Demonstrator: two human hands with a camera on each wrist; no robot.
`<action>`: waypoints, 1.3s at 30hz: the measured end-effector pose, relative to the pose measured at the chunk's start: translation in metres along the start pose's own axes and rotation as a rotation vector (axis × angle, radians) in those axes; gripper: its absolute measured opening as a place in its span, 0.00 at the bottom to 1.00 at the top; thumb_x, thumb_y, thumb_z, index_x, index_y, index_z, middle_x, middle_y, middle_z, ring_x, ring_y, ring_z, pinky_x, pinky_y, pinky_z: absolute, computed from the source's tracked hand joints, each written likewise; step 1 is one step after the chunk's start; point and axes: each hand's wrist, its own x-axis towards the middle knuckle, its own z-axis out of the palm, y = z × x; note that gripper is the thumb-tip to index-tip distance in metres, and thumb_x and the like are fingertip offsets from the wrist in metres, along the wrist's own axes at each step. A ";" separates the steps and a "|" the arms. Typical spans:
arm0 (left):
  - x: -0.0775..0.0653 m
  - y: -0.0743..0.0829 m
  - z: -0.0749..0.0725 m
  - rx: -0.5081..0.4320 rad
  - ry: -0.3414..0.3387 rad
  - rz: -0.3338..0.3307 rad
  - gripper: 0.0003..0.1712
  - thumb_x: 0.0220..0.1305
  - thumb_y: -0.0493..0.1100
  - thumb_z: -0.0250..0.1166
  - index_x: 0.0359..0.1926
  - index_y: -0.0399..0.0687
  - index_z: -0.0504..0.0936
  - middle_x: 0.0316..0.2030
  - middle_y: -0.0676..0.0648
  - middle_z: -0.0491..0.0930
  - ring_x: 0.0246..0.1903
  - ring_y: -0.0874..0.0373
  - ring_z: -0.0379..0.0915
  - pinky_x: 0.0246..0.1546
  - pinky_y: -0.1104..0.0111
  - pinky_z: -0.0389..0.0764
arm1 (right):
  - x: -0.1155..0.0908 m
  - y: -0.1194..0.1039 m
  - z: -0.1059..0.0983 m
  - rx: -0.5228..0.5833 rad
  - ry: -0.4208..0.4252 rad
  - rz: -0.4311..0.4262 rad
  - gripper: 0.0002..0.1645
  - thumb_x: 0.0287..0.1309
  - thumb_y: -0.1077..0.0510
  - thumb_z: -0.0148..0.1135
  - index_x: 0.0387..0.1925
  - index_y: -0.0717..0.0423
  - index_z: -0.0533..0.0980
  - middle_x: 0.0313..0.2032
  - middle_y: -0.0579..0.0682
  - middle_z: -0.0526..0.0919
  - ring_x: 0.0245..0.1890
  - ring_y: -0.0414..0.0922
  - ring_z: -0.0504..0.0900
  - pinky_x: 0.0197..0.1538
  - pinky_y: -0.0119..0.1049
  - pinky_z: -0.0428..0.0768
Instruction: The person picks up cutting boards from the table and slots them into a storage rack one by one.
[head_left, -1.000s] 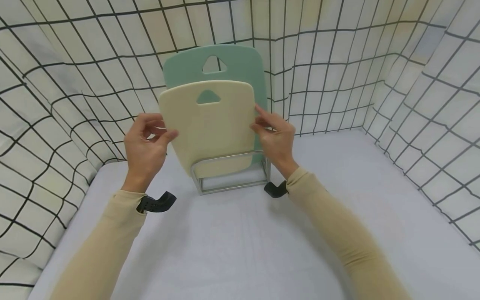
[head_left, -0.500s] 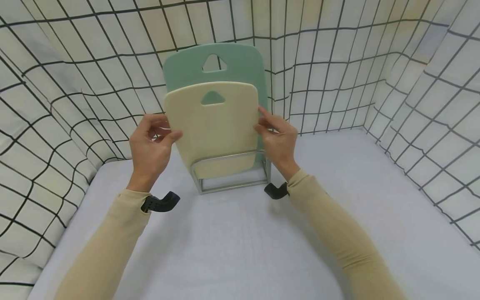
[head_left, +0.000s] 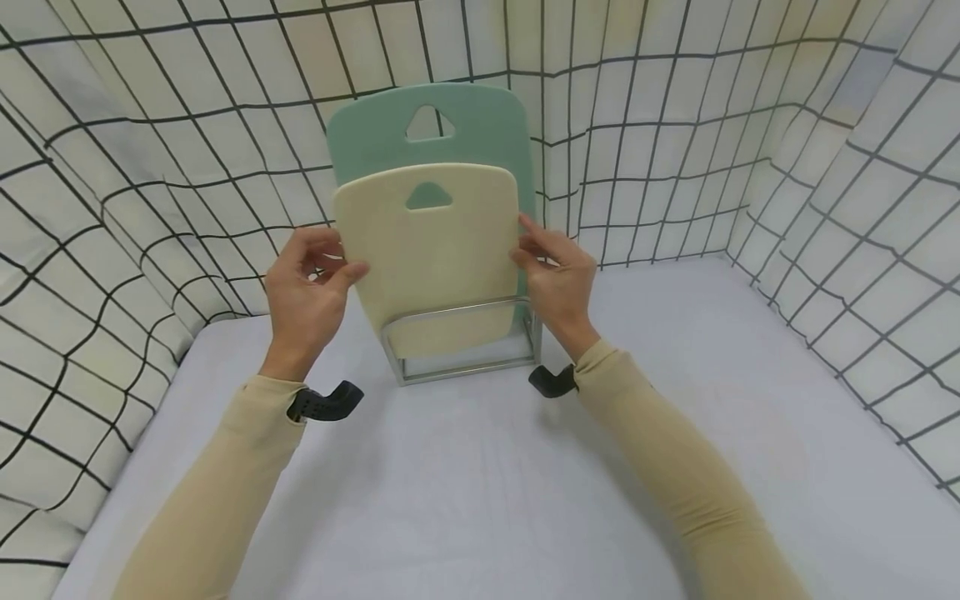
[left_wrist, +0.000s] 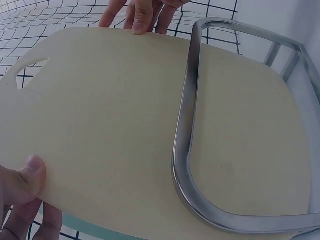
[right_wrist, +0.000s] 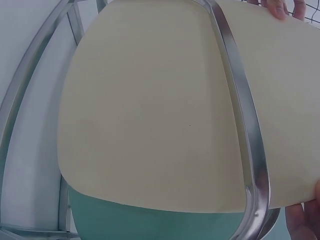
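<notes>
A cream cutting board (head_left: 435, 258) with a rounded triangular handle hole stands tilted in a silver metal rack (head_left: 468, 367), its lower part behind the front bar. My left hand (head_left: 306, 292) pinches its left edge, thumb on the front face and fingers behind. On the opposite edge my right hand (head_left: 557, 279) grips the board between thumb and fingers. Behind it stands a larger green cutting board (head_left: 360, 137), mostly covered by the cream one. In the left wrist view the metal bar (left_wrist: 185, 125) crosses in front of the cream board (left_wrist: 115, 125).
A white tabletop (head_left: 480, 483) lies under the rack and stretches forward and to the right. White cloth walls with a black grid (head_left: 637, 142) close in the back and both sides. Each wrist carries a black strap mount (head_left: 326, 402).
Both hands have shifted the cream board slightly to the right, and its lower edge sits a little lower in the rack. The green board and rack stay in place.
</notes>
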 end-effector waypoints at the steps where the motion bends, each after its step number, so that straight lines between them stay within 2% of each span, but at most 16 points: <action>1: 0.000 0.000 0.001 -0.003 0.000 -0.003 0.20 0.56 0.36 0.71 0.51 0.48 0.80 0.39 0.66 0.76 0.34 0.68 0.75 0.41 0.83 0.79 | 0.000 0.000 0.000 -0.002 0.001 0.007 0.25 0.46 0.72 0.71 0.48 0.55 0.83 0.35 0.61 0.88 0.34 0.52 0.88 0.42 0.31 0.86; 7: -0.001 -0.002 0.004 -0.019 -0.003 -0.016 0.20 0.56 0.35 0.71 0.50 0.45 0.79 0.38 0.66 0.76 0.34 0.68 0.76 0.41 0.83 0.79 | -0.002 0.001 -0.003 0.004 0.006 0.033 0.24 0.47 0.71 0.71 0.48 0.53 0.83 0.36 0.62 0.88 0.35 0.53 0.88 0.42 0.33 0.87; 17: -0.002 -0.006 0.011 -0.050 -0.007 -0.008 0.20 0.56 0.33 0.71 0.49 0.41 0.78 0.36 0.67 0.75 0.33 0.68 0.76 0.40 0.82 0.80 | -0.002 0.005 -0.007 0.003 0.015 0.028 0.24 0.46 0.71 0.72 0.47 0.53 0.84 0.35 0.60 0.88 0.34 0.52 0.88 0.41 0.32 0.87; 25: -0.005 -0.008 0.016 -0.056 -0.008 -0.030 0.20 0.55 0.32 0.71 0.49 0.41 0.78 0.36 0.66 0.75 0.33 0.67 0.76 0.41 0.82 0.81 | -0.003 0.007 -0.010 0.013 0.011 0.078 0.23 0.46 0.70 0.72 0.47 0.52 0.84 0.36 0.61 0.88 0.35 0.53 0.88 0.42 0.31 0.86; 30: -0.007 -0.011 0.017 -0.048 -0.012 -0.027 0.20 0.55 0.33 0.71 0.48 0.41 0.78 0.36 0.67 0.75 0.33 0.68 0.76 0.41 0.83 0.80 | -0.003 0.008 -0.010 -0.004 0.008 0.079 0.23 0.46 0.70 0.72 0.47 0.52 0.84 0.36 0.61 0.88 0.35 0.53 0.88 0.41 0.29 0.86; 39: -0.009 -0.014 0.019 -0.037 -0.020 -0.036 0.19 0.55 0.34 0.71 0.49 0.42 0.78 0.38 0.61 0.77 0.34 0.68 0.76 0.42 0.82 0.81 | -0.005 0.009 -0.011 -0.027 0.007 0.092 0.22 0.47 0.73 0.70 0.47 0.58 0.83 0.36 0.64 0.87 0.35 0.56 0.87 0.40 0.29 0.86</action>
